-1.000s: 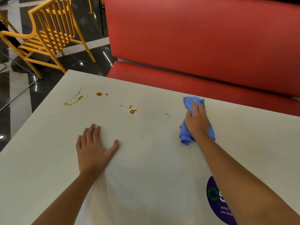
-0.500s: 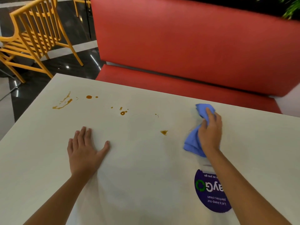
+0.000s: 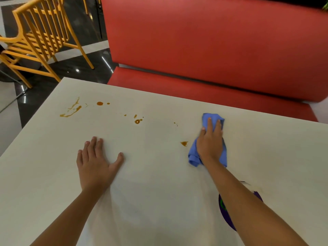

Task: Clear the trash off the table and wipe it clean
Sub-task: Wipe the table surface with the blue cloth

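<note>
Spill patches (image 3: pixel 71 109): five, brown, far left to centre of table (image 3: pixel 159 174).
Left hand (image 3: pixel 95 162): one, flat on table, fingers spread, holding nothing.
Cloth (image 3: pixel 193 157): one, blue, bunched, right of centre.
Right hand (image 3: pixel 210 142): one, fingers straight, pressing cloth down.

I see the blue cloth (image 3: pixel 193 156) bunched into a loose wad on the white table (image 3: pixel 159 183), pressed down under my right hand (image 3: pixel 210 144). An orange-brown blot (image 3: pixel 184 143) sits just beside its left edge. More drops (image 3: pixel 137 121) and a long smear (image 3: pixel 71 109) lie farther left, well apart from it.
</note>
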